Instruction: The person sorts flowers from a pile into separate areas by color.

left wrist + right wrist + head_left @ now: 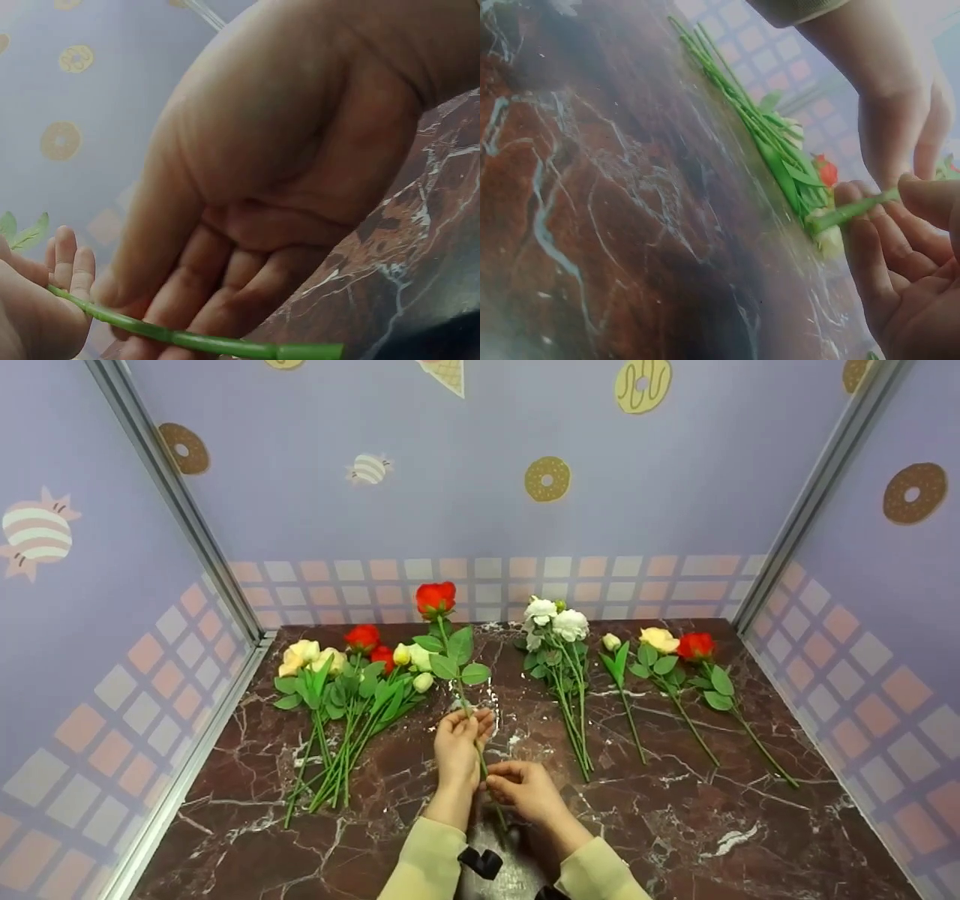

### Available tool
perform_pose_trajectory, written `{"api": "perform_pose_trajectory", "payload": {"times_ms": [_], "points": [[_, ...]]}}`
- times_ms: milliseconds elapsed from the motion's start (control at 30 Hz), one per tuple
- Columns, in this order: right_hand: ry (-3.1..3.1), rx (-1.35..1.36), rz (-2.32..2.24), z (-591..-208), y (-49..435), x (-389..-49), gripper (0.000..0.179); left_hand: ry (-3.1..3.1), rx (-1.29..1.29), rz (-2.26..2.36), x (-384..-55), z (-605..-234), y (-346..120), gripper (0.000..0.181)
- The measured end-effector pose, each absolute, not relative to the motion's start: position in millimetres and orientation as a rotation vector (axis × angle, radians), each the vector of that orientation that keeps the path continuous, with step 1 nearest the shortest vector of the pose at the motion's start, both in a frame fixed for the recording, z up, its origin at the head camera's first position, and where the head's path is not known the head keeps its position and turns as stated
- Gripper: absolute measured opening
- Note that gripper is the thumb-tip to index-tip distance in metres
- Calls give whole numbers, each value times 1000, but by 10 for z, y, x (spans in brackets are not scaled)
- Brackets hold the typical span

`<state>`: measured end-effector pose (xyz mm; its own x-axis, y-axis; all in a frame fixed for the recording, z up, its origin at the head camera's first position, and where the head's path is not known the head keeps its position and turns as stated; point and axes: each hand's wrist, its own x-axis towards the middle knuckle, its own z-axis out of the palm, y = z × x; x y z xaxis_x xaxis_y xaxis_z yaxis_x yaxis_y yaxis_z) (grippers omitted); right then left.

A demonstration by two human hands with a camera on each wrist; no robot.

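Observation:
A single red rose [436, 600] stands tilted over the middle of the table, its leaves partway down the green stem. My left hand [459, 746] holds that stem below the leaves, thumb against the fingers. Lower down, my right hand [529, 791] pinches the same stem between thumb and fingers. In the left wrist view the stem [225, 345] runs across the fingers to its cut end at lower right. From the right wrist, the cut end [829, 220] pokes out past my right fingers, with my left hand [900, 127] farther up.
To the left lies a bunch of red, cream and yellow flowers [360, 682], stems crossing. White flowers [568, 626] lie right of the middle. Farther right are a pale tulip bud [611, 642], a yellow rose [660, 640] and another red rose [696, 646]. Patterned walls enclose the marbled table [675, 840].

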<state>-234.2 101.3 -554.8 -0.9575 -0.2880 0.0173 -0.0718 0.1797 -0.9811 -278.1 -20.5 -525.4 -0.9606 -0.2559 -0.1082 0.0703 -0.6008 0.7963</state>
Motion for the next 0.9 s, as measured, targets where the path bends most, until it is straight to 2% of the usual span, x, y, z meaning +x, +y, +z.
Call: {"api": "perform_pose_trajectory", "payload": {"times_ms": [500,733,900], "points": [[2360,-256,-1981,-5636,1045,-2361,19,-1618,208,-2619,-2767,-5304,-254,13],[2412,-155,-1976,-5600,1213,-2391,22,-1819,275,-2443,-2788,-5332,-498,31],[2522,-169,-1928,-5605,1406,-2452,18,-1846,391,-2276,-2829,-5371,-760,30]]}}
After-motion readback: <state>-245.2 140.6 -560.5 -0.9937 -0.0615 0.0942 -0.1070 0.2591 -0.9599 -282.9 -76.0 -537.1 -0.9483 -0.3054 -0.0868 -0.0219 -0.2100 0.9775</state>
